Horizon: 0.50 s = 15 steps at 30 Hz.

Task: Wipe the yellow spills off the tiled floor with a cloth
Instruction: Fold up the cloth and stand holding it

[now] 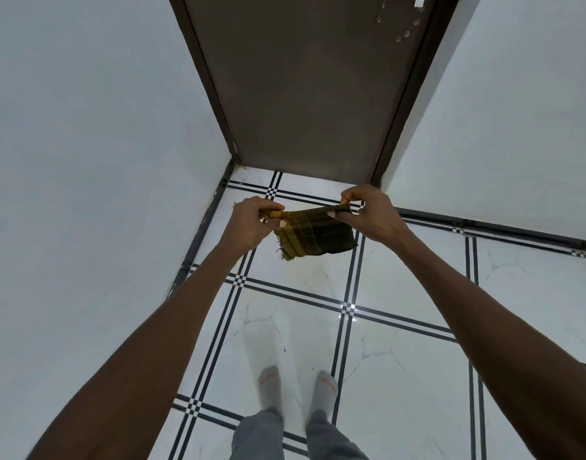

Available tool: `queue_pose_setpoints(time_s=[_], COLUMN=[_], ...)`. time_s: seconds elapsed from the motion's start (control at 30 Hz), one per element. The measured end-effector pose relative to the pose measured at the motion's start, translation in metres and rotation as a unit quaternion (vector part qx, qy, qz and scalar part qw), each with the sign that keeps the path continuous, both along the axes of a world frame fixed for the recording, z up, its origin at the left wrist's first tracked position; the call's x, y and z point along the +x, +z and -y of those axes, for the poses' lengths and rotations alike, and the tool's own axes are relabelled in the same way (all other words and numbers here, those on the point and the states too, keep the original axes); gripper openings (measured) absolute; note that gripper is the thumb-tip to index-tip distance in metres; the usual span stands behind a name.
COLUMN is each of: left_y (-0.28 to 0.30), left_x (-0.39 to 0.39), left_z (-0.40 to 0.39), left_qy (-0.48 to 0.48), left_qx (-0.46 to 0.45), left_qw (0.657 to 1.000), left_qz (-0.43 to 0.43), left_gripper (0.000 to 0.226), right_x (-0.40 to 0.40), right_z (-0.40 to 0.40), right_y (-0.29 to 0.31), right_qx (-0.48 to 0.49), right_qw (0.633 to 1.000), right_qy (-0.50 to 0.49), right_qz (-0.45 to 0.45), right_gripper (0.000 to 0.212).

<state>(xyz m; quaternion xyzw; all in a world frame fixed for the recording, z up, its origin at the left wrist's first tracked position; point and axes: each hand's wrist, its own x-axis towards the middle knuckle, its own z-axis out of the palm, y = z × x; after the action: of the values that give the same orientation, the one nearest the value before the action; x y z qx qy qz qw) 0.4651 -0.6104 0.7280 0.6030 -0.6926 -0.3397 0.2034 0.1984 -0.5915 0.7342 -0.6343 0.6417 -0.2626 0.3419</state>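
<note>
I stand over a white tiled floor [285,333] with black line borders. A folded cloth [314,235], yellow and dark green checked, hangs in the air in front of me. My left hand [251,224] pinches its upper left corner and my right hand [371,214] pinches its upper right corner, stretching the top edge between them. Faint yellowish smears [318,277] show on the tile below the cloth. A small greenish speck [234,203] lies at the foot of the left wall.
A dark brown door [304,94] in a dark frame stands shut straight ahead. White walls [85,161] close in on the left and right, meeting the floor at black skirting. My feet in grey socks [298,390] stand on the tile below.
</note>
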Motion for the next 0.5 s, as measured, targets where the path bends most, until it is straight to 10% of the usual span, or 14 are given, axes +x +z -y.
queue_pose_setpoints(time_s=[0.2, 0.37, 0.5], left_y=[0.013, 0.027, 0.017], left_x=[-0.010, -0.006, -0.012], left_z=[0.006, 0.007, -0.005], left_qy=[-0.060, 0.017, 0.037], left_qx=[0.000, 0.129, 0.159], left_qw=[0.997, 0.972, 0.960], left_qz=[0.048, -0.197, -0.228], left_gripper=[0.025, 0.022, 0.019], right_x=[0.000, -0.004, -0.002], right_z=[-0.009, -0.012, -0.016], right_y=[0.007, 0.014, 0.005], right_qx=[0.011, 0.099, 0.205], right_qw=[0.998, 0.958, 0.937], right_qy=[0.039, -0.052, -0.065], right_qz=[0.051, 0.264, 0.277], right_gripper=[0.024, 0.044, 0.053])
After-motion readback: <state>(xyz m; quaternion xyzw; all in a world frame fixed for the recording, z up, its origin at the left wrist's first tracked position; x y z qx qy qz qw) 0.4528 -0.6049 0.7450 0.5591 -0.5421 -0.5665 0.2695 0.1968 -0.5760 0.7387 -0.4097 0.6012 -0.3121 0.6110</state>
